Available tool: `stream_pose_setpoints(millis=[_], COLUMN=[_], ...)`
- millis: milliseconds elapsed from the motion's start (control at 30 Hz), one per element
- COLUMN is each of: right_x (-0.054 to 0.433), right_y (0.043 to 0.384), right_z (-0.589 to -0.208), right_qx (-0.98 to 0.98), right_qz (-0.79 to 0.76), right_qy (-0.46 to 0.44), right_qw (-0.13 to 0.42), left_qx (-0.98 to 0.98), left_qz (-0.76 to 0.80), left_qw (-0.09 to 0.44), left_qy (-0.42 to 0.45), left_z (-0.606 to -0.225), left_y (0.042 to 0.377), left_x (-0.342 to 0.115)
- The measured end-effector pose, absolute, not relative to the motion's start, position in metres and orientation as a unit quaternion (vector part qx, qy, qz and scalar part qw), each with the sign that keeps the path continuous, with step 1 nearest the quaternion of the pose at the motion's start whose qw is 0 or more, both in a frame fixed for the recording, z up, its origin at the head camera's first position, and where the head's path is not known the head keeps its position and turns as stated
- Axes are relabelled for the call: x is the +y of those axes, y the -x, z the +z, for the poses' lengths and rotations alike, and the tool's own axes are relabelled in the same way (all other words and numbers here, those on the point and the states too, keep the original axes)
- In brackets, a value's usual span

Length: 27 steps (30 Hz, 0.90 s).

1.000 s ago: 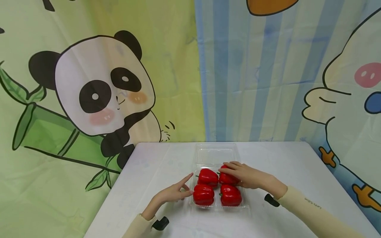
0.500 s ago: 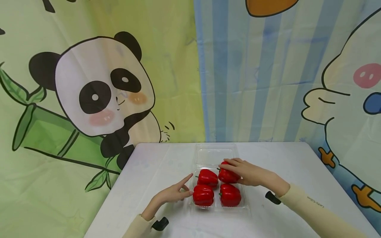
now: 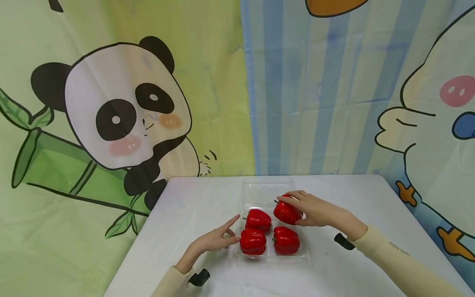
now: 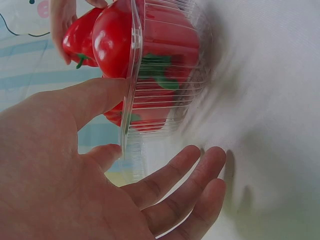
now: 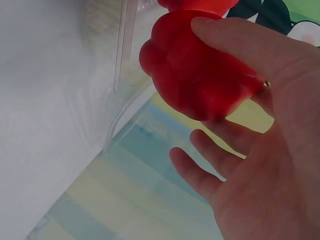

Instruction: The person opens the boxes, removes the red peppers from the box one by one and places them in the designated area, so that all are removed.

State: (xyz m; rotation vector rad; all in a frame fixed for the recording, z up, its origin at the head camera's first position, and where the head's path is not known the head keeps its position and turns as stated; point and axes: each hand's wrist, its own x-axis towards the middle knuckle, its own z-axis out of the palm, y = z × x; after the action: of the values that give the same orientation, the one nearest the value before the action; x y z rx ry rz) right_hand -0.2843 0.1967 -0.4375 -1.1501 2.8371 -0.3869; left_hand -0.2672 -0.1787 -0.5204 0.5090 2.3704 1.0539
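In the head view, my right hand grips a red bell pepper above the back right part of a clear plastic box. The right wrist view shows the thumb on one side of this bell pepper and fingers on the other. Three more red peppers sit in the box: back left, front left and front right. At the box's left side is my left hand. Its thumb and index finger touch the rim, while its other fingers extend loosely below.
The box's clear lid lies folded back behind it on the white table. Behind the table's far edge hangs a cloth backdrop printed with cartoon animals. A black strap mount is on each wrist.
My right hand has lifted the back right bell pepper up and slightly rightward out of its place in the box. The left hand has stayed at the rim.
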Motion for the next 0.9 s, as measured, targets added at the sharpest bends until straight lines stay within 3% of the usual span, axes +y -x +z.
stream_pose_setpoints(millis=[900], right_x=[0.227], right_y=[0.290], right_z=[-0.442], right_qx=[0.945], right_qz=[-0.130], right_qy=[0.299], right_qw=[-0.024], left_qx=[0.872], left_qz=[0.379], left_qw=[0.247], left_qy=[-0.185], left_z=[-0.523], left_y=[0.269], left_x=[-0.179])
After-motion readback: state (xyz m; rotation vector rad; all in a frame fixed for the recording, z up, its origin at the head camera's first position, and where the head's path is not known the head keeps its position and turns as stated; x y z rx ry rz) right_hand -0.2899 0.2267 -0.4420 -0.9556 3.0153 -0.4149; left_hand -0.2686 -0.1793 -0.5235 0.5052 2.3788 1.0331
